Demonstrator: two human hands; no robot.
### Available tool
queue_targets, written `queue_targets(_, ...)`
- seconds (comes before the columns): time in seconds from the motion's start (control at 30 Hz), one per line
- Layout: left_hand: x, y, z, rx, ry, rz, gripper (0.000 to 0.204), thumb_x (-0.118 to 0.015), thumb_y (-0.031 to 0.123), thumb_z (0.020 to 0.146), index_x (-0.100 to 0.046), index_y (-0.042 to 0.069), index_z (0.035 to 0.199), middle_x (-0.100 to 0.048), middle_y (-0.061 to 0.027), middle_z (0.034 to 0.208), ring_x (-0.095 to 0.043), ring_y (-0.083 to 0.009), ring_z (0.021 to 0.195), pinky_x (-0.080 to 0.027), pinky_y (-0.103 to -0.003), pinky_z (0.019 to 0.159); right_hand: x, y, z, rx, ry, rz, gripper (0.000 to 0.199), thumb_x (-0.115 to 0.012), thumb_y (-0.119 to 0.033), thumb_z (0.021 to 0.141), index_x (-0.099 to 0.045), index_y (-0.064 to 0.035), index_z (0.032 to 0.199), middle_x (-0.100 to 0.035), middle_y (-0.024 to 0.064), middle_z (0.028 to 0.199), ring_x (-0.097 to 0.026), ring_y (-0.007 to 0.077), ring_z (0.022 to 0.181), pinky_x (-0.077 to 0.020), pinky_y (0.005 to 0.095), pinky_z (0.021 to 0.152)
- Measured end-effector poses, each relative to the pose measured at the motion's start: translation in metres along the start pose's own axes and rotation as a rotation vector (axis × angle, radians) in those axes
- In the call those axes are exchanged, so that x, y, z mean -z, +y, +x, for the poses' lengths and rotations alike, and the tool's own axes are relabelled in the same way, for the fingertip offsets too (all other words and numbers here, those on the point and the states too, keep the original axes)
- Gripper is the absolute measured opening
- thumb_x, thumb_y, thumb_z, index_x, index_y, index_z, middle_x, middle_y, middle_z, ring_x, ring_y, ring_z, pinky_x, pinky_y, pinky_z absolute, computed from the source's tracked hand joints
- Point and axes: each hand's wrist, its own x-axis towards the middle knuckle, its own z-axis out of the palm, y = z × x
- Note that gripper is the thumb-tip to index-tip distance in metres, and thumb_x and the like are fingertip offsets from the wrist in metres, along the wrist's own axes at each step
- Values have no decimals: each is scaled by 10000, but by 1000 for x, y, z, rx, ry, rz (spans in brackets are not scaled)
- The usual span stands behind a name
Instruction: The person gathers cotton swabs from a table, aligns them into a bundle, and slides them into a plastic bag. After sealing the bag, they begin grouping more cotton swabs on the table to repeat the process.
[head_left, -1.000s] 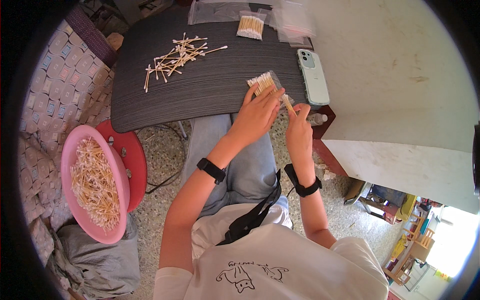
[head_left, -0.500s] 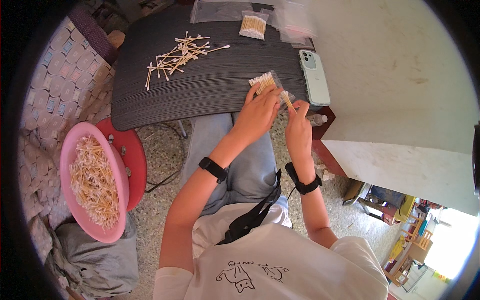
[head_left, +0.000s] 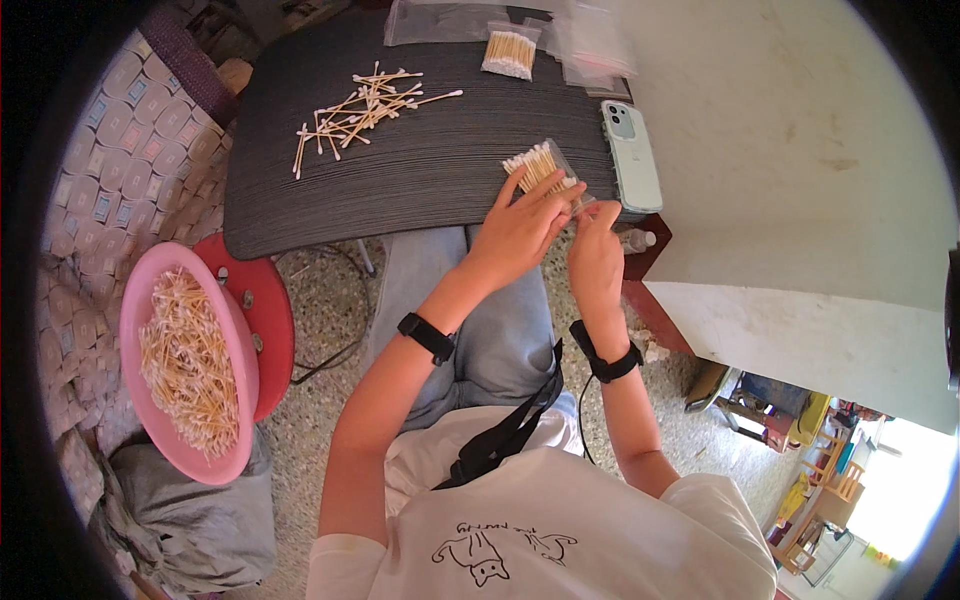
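Observation:
A small clear plastic bag (head_left: 566, 158) filled with a row of cotton swabs (head_left: 535, 165) lies at the near right part of the dark table. My left hand (head_left: 515, 232) rests over it, fingers spread across the swabs and holding the bag down. At the bag's near right end, my right hand (head_left: 597, 255) is closed in a pinch by the left fingertips. What its fingers grip is mostly hidden. Farther left on the table lies a loose heap of cotton swabs (head_left: 365, 112). A filled bag of cotton swabs (head_left: 510, 52) lies at the far edge.
Clear empty bags (head_left: 595, 45) are stacked at the table's (head_left: 300, 215) far right corner. A pale green phone (head_left: 632, 160) lies along the right edge, beside the wall. At my left, a pink basin (head_left: 245, 400) full of cotton swabs sits on a red stool (head_left: 275, 350).
The few swabs that stuck out from my right fingers no longer show between the hands. My right fingers have moved slightly, and the left fingers now reach farther over the bag's end.

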Motion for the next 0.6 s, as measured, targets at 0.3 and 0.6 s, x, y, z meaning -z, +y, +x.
queue_targets(0.3, -1, 2, -1, 17, -50, 0, 103, -462, 168, 985, -484, 71, 961, -519, -38, 1406, -403, -243, 1358, -204, -505, 1150, -9, 2, 11, 70, 81, 27, 211, -454, -171, 991, -328, -38, 1098, -647, 248, 752, -640, 455, 706, -506, 507, 565)
queue_targets(0.6, 0, 4, 0, 26, -30, 5, 87, -477, 154, 975, -497, 72, 952, -541, -35, 1377, -437, -224, 1332, -223, -490, 1143, 6, -8, 19, 15, -12, -195, 310, -506, -210, 972, -360, -51, 1195, -650, 239, 730, -672, 407, 744, -542, 476, 600)
